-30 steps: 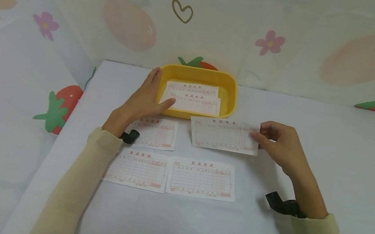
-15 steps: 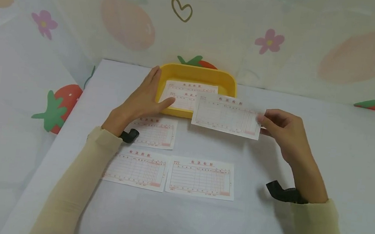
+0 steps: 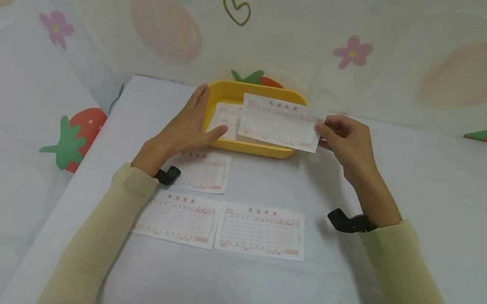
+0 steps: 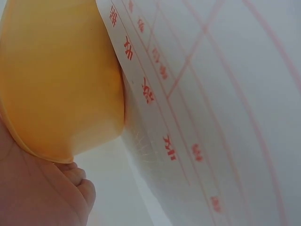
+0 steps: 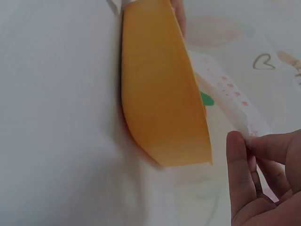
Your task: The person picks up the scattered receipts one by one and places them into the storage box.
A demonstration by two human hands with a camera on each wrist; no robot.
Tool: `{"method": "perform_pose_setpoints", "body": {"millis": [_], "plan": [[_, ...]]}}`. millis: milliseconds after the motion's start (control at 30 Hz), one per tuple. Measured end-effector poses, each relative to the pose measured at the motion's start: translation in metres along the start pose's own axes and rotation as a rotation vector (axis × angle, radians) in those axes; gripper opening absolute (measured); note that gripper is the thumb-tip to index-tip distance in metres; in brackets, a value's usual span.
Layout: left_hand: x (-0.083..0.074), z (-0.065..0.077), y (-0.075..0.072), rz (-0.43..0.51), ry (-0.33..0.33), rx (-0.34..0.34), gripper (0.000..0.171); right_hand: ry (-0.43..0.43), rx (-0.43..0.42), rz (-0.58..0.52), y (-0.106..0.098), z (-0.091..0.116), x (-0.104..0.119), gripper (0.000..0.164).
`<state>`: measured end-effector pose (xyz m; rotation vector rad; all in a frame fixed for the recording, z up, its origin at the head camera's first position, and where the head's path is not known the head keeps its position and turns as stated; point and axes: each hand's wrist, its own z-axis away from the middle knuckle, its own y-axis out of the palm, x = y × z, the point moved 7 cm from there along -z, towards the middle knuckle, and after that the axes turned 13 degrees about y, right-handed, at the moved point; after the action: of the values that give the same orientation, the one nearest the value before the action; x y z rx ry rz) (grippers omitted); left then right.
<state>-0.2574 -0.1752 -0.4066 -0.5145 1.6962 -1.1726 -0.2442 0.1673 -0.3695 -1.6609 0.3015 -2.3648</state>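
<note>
A yellow plastic bin [image 3: 265, 150] stands at the back of the table, with printed receipt slips [image 3: 224, 121] lying inside. My left hand [image 3: 182, 126] grips its left end, thumb over the near rim and fingers along the side. In the left wrist view, part of that hand [image 4: 51, 188] shows against the bin's rim. With thumb and fingers, my right hand [image 3: 347, 142] pinches the right end of a receipt slip [image 3: 281, 124]. This slip hangs tilted above the bin, covering much of what lies inside. The right wrist view shows the pinching fingertips [image 5: 237, 146] at the slip's edge.
Three more receipt slips lie flat on the white tabletop: an upper one [image 3: 206, 173] partly under the left wrist, a lower left one [image 3: 175, 219] and a lower right one [image 3: 260, 232]. A strawberry-print cloth [image 3: 289, 39] hangs right behind the bin.
The right hand has lifted its receipt slip away from the front of the bin, up and over it, ending slightly left. My left hand has stayed on the bin.
</note>
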Motion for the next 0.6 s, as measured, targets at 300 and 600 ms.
{"method": "perform_pose_setpoints", "body": {"millis": [300,600], "plan": [[-0.005,-0.006,0.002,0.003,0.014,0.013,0.114,-0.055,-0.025,0.109,0.017,-0.004,0.02,0.032],[-0.009,-0.013,0.006,0.012,0.024,0.019,0.113,-0.07,-0.031,0.18,0.034,-0.012,0.035,0.033]]}}
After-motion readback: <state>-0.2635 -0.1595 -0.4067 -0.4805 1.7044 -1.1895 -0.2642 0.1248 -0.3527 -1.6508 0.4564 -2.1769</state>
